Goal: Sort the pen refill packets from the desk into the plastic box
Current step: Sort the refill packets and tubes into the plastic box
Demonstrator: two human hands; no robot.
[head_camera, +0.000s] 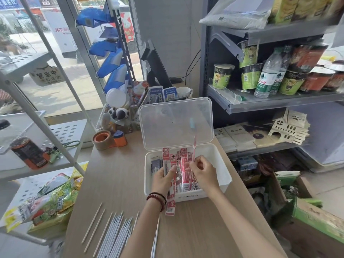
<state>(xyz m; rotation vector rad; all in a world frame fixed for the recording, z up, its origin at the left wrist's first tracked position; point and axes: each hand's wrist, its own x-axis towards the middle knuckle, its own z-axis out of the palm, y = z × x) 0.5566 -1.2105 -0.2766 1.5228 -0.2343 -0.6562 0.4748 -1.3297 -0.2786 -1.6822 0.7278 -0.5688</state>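
Wood-grain desk (115, 183) runs between a white rack on the left and grey shelves (279, 101) on the right. We see the box (219, 164) near the desk's right edge, lid (176, 123) raised upright behind it. Open desk surface lies left of the box; loose refills (117, 233) and thin sticks lie near the front edge. A tape roll (102, 139) sits beyond, well apart from the box.

Both forearms reach forward over the desk. Our left hand (163, 178), fingers curled closed, grips a fan of red packets (172, 183) whose lower ends overhang the box's front rim. Our right hand (203, 172) pinches one thin packet (193, 155), upright above the box interior.
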